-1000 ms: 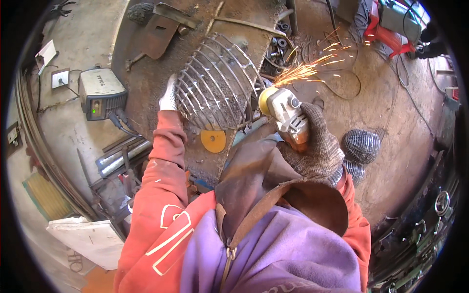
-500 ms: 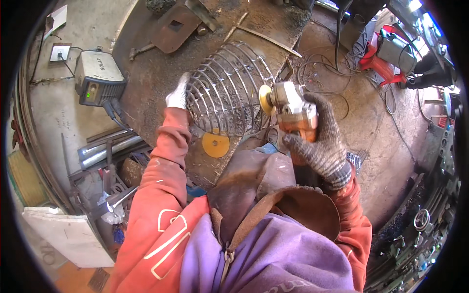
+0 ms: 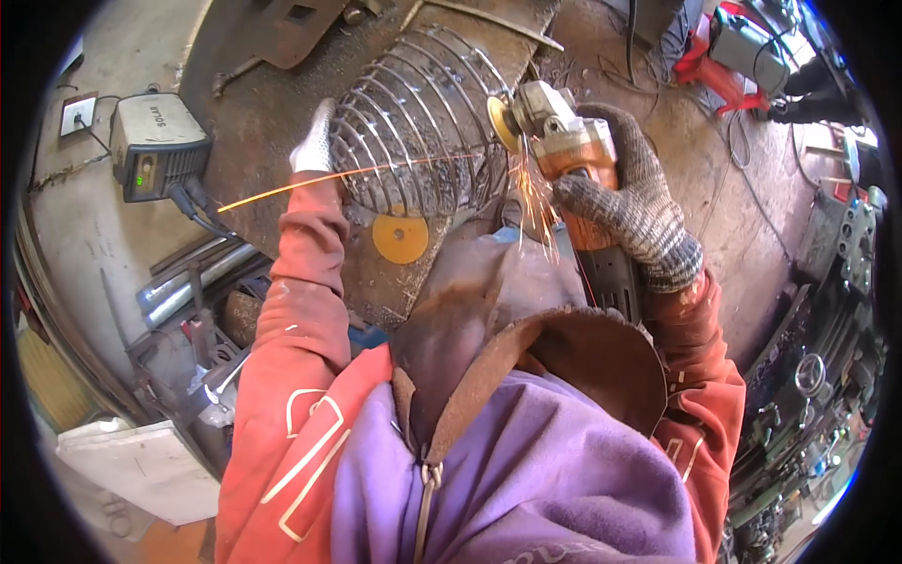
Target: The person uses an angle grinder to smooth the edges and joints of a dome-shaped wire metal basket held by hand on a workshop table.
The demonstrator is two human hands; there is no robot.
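Note:
A rounded basket of bent metal rods [image 3: 406, 113] lies on its side on the rusty metal table top [image 3: 376, 296]. My left hand [image 3: 313, 143], in a white glove, grips the basket's left edge, though its fingertips are mostly hidden. In a grey knitted glove, my right hand [image 3: 641, 202] is wrapped round an orange and grey angle grinder [image 3: 578, 150]. The grinder's yellowish disc [image 3: 503, 122] meets the basket's right rim, and sparks [image 3: 531, 193] fly from there, one long streak reaching left. A flat yellow disc [image 3: 399, 239] with a centre hole lies just below the basket.
A welding machine [image 3: 160, 141] with cables stands left of the table. Metal pipes [image 3: 202, 282] and scrap lie at lower left. A rusty plate [image 3: 296, 33] rests at the back. Cables run over the floor near a red stand [image 3: 719, 75]; machinery [image 3: 799, 395] lines the right.
Sparks have appeared where the disc meets the rim; none showed before. The basket, table and both hands sit a little higher and mostly further left in the picture as the view shifted.

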